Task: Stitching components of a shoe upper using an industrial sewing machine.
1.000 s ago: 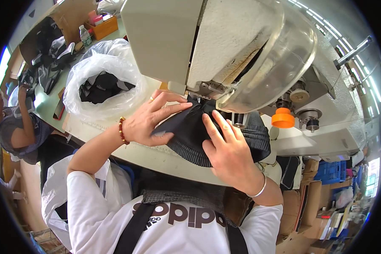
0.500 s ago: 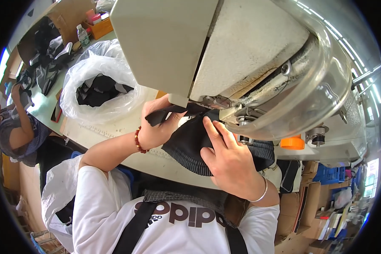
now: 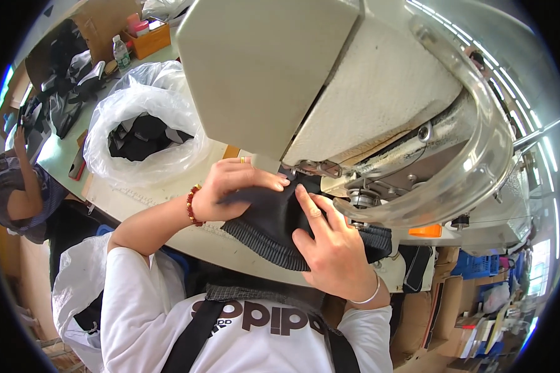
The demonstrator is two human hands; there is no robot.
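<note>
A piece of black fabric (image 3: 267, 214) with a ribbed, gathered edge lies under the head of a large sewing machine (image 3: 274, 68). My left hand (image 3: 227, 189), a red bead bracelet at its wrist, reaches over the fabric's left part. Its fingers are stretched out, their tips at the cloth by the machine's presser foot; its lower side is blurred. On the right part rests my right hand (image 3: 339, 248), index and middle fingers extended and pressing the cloth, thumb apart. The needle area is mostly hidden behind the machine head.
A clear plastic bag (image 3: 99, 146) of black pieces stands on the table to the left. Beyond it are a plastic bottle (image 3: 121, 55) and an orange box (image 3: 150, 41). Another person's arm (image 3: 28, 177) shows at far left. Cardboard boxes (image 3: 445, 311) stand at the right.
A black strip held up by my left hand is no longer seen there. That hand has turned with its fingers pointing right, onto the fabric. The view has shifted slightly.
</note>
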